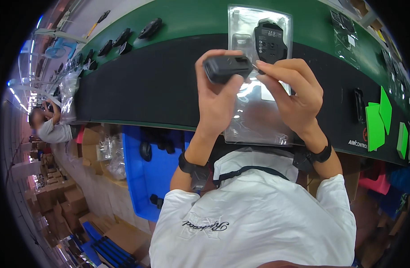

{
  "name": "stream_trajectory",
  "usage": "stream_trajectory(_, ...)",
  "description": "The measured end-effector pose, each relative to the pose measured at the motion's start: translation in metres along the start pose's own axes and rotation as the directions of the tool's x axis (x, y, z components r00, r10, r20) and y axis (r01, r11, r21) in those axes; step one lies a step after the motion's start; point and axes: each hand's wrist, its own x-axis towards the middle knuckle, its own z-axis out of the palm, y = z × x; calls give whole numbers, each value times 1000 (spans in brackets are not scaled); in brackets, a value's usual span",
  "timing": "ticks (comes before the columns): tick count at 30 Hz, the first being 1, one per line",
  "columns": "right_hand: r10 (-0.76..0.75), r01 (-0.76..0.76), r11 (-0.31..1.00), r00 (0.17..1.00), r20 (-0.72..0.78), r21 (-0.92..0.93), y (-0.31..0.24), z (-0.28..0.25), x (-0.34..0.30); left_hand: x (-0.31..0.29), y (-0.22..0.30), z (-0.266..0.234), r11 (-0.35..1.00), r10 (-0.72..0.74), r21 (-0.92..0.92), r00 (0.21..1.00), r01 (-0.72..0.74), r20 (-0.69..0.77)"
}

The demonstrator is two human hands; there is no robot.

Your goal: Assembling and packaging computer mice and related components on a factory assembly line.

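My left hand [215, 100] is wrapped round a dark grey, rounded box-shaped device [224, 70] with a slot-like opening in its side. At the device's right end, my right hand [299, 91] pinches something small and thin, too blurred to name. Both hands are raised over a clear plastic blister pack [259, 134], which lies on the black mat [138, 85]. In the pack's upper right hollow sits a black computer mouse [270, 41], underside up, with a printed label on it.
More black mice [150, 28] stand along the green bench [191, 18] at the far left. Bright green cards [374, 125] lie at the right, beside a black object [359, 105]. Below the bench edge is a blue bin [144, 187] with dark parts. A co-worker [53, 123] sits far left.
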Motion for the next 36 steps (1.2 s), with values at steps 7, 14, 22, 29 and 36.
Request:
stream_trajectory(7,148,-146,978,989,1,150,-13,12,-1,7,-2,-13,143,628,688,602,-712,493)
stream_trajectory(14,201,-205,939,979,41,277,-19,13,6,3,-4,-11,9,636,696,541,-718,550)
stream_trajectory(22,224,-253,945,963,151,209,-29,7,17,-2,8,-26,102,598,566,504,-818,622)
stream_trajectory(29,199,-309,893,923,328,327,-24,3,-10,-12,15,-21,100,619,570,500,-815,606)
stream_trajectory(36,239,-371,877,889,391,307,-19,11,-25,-14,12,-8,108,543,650,592,-753,596)
